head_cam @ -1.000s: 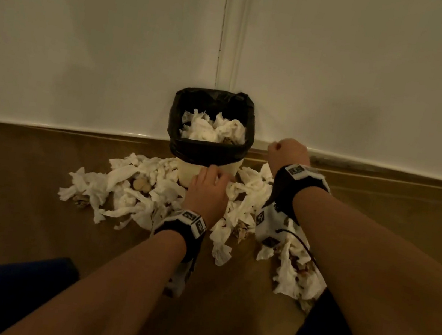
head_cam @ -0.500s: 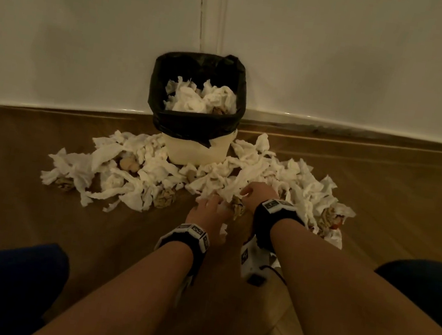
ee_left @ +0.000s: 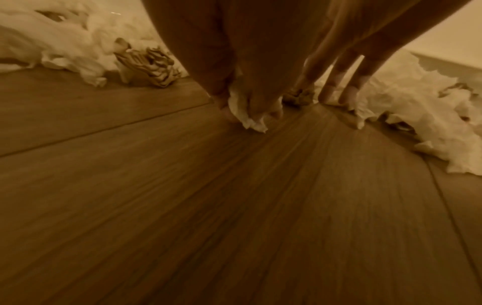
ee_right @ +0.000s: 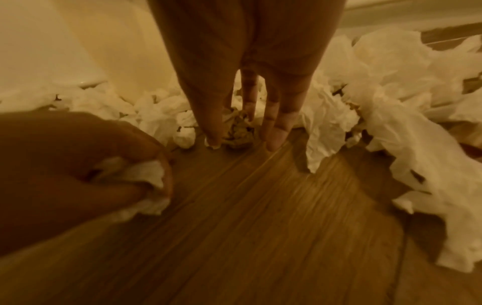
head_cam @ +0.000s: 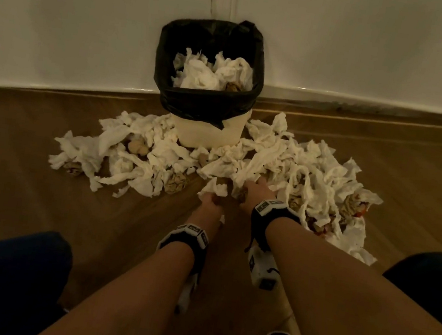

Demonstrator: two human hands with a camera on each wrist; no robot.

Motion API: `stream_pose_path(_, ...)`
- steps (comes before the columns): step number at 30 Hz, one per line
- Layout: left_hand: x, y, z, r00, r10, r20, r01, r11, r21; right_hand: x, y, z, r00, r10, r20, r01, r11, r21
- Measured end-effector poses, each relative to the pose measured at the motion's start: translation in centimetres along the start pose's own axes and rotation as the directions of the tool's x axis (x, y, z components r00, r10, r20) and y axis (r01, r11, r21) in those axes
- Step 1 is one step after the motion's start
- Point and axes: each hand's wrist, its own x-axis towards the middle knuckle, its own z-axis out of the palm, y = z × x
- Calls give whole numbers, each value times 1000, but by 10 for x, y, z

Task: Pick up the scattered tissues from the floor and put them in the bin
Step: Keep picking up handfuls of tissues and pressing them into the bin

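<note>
Since my left grip (head_cam: 209, 208) is clamped on a white tissue (head_cam: 214, 189), my right grip (head_cam: 260, 193), fingers apart astride a brown wad (ee_right: 238, 132) on the floor (head_cam: 21, 209) before the bin (head_cam: 204, 133), should close low, gathering neighbouring tissues (head_cam: 314, 167) too.

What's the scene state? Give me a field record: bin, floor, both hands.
bin: black-lined, upright by the wall, holds binned tissues
floor tissues: big pile around the bin's front, on both sides
left hand: grips a white tissue near the floor
right hand: straight fingers bracket a brownish wad on the floor
task: mostly undone
</note>
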Motion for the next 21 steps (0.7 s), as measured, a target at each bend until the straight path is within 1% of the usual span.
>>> stream_pose_path(2,2,-4,-3,1000,-15,19,15,1000,-15,2,0,6,1000,-12,-5,12,1000,7)
stream_pose_path(3,3,-6,-6,999,-45,26,47,997,-58,2,0,8,1000,-23,-1,23,1000,9)
stream_pose_path(5,4,-8,-9,990,-142,19,143,973,-179,2,-1,11,999,-32,5,32,999,20)
stream_pose_path(7,3,-9,-9,968,-250,-29,229,921,-316,2,-1,12,1000,-29,4,29,999,36)
stream_pose_path(9,2,-12,-8,950,-305,-71,253,879,-404,1,-3,11,1000,-19,18,18,999,39)
stream_pose_path(11,4,-17,-7,946,-318,-69,259,864,-432,1,-4,11,999,-5,44,2,998,58)
stream_pose_path(13,8,-21,-7,940,-341,-15,300,846,-442,0,-5,12,997,2,71,-7,998,66)
stream_pose_path(14,11,-23,-6,933,-360,23,336,843,-420,0,-6,13,997,5,80,-11,998,64)
stream_pose_path(17,16,-27,-6,911,-397,115,413,866,-280,0,-7,13,994,13,104,-21,997,75)
stream_pose_path(19,18,-28,-7,901,-412,135,432,873,-224,0,-5,12,992,14,124,-25,996,87)
stream_pose_path(21,16,-30,-7,904,-414,111,428,878,-213,0,-4,11,990,10,139,-23,995,95)
